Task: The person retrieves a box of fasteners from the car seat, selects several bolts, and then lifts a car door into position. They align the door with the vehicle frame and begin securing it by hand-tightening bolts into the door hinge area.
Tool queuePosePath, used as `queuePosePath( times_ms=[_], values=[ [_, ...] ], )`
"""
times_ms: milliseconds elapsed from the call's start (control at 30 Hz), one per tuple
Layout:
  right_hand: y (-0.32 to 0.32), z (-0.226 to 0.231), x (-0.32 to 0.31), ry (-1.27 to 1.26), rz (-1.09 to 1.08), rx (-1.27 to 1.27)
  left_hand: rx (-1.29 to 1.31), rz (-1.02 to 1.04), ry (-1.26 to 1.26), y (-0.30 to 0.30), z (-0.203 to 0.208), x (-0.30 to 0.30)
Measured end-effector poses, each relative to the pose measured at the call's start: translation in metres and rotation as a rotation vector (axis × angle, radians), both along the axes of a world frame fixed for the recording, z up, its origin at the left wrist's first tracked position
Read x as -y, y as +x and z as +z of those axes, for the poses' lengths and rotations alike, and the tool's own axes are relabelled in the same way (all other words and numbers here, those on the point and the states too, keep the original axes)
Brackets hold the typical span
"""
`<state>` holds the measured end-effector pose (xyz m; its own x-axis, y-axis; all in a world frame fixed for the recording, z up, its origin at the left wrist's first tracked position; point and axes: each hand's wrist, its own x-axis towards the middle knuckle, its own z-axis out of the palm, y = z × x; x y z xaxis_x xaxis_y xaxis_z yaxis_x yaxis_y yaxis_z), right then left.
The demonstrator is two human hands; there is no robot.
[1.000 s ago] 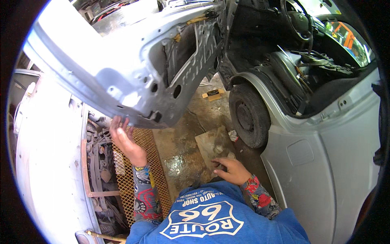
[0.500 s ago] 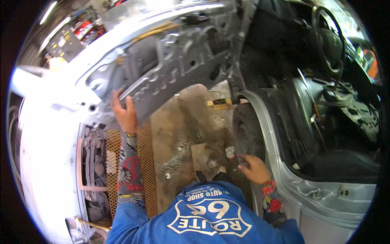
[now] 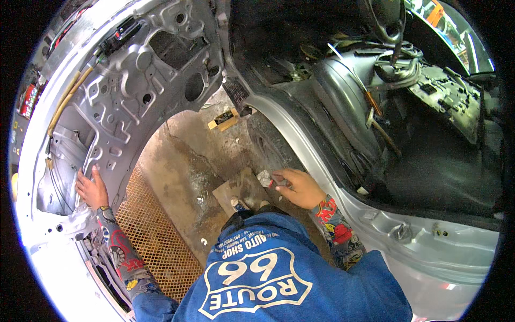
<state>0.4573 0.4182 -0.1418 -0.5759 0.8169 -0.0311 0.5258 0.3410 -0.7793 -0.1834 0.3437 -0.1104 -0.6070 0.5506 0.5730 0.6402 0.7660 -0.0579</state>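
Observation:
My left hand (image 3: 92, 188) rests with fingers spread on the bare inner side of a silver car door (image 3: 115, 115), near a large opening in its panel. Tan-sleeved cables (image 3: 68, 101) run along the door above that hand. My right hand (image 3: 301, 189) is held low between the door and the car's sill (image 3: 314, 169). Its thumb and fingers pinch a small, dark, flat piece (image 3: 277, 179), partly hidden by the fingers; I cannot make out its kind. A bit of red shows beside my fingertips.
The stripped cabin to the right has a steering wheel (image 3: 394, 27), a dark floor (image 3: 440, 177), and a hammer (image 3: 382, 129) and an orange-handled tool (image 3: 374, 103) lying inside. A metal grating (image 3: 153, 231), a cardboard piece (image 3: 241, 188) and a small box (image 3: 223, 120) are on the ground.
My view has turned, so the door and cabin sit differently in the picture. The left hand stays against the door, and the right hand still pinches the dark piece.

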Motion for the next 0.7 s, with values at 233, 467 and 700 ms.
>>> queuePosePath(
  times_ms=[233, 467, 700],
  values=[
    [-0.019, -0.007, -0.063, 0.057, -0.125, 0.16, -0.159, -0.157, 0.142, 0.002, -0.014, -0.01],
    [-0.048, -0.014, -0.156, 0.059, -0.202, 0.065, -0.208, -0.169, 0.203, 0.002, -0.019, -0.025],
    [0.008, -0.169, -0.409, 0.064, -0.693, -0.018, -0.152, -0.017, 0.112, -0.005, -0.024, -0.03]
  ],
)
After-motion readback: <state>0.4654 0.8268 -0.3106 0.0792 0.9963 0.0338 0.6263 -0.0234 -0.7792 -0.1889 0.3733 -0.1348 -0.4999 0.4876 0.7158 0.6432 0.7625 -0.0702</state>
